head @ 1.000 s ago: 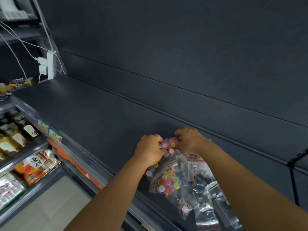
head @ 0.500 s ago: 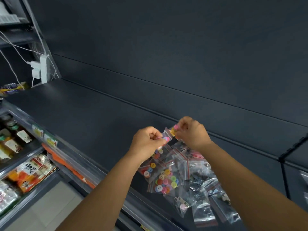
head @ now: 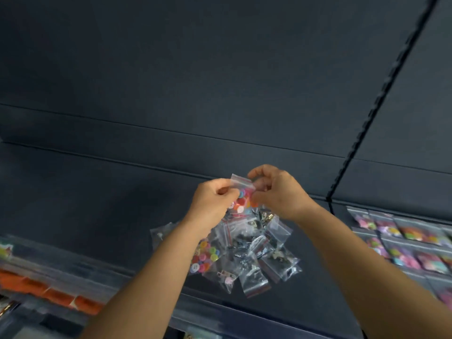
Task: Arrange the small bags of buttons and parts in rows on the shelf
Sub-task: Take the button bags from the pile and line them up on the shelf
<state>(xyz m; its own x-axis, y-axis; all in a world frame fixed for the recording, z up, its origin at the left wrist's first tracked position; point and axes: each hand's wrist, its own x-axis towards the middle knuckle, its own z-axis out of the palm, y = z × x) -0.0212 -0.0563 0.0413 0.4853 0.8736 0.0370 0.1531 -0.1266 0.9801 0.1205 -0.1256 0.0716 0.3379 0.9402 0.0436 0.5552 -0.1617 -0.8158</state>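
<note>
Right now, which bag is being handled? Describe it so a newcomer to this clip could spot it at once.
Start at the dark shelf and find the loose pile of clear bags at its middle. Just above the pile, the left hand and right hand pinch one small bag of coloured buttons between them. Unlike the others, it is lifted off the shelf.

We note a loose pile of bags (head: 247, 250) at mid-shelf (head: 97, 204), near its front edge. Above the pile, one small bag (head: 242, 194) sits between left hand (head: 212, 204) and right hand (head: 278, 192). Rows of bags (head: 403, 243) lie well right.
</note>
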